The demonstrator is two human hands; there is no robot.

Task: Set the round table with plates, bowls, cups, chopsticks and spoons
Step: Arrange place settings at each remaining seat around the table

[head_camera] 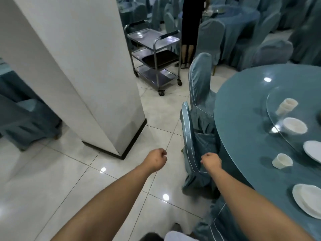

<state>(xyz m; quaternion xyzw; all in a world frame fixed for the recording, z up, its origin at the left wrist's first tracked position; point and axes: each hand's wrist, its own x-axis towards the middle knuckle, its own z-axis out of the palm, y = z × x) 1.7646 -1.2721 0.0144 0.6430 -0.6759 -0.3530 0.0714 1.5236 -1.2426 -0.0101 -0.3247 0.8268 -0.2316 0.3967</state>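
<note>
Round table (243, 119) w/ teal cloth lies to the right of both hands, so the right hand (211, 161) is nearer its edge than the left hand (156, 158); both are curled into fists, holding nothing, out over the pale tiled floor (52, 171). On it, near to far: white plate (308, 200), small white cup (282, 160), then white bowl (295, 125) & stacked cups (286, 106) on the glass turntable (278, 94). Steel 3-shelf trolley (154, 56) stands well apart, straight ahead past the white pillar (78, 66) — prob. the next stop for more ware.
</note>
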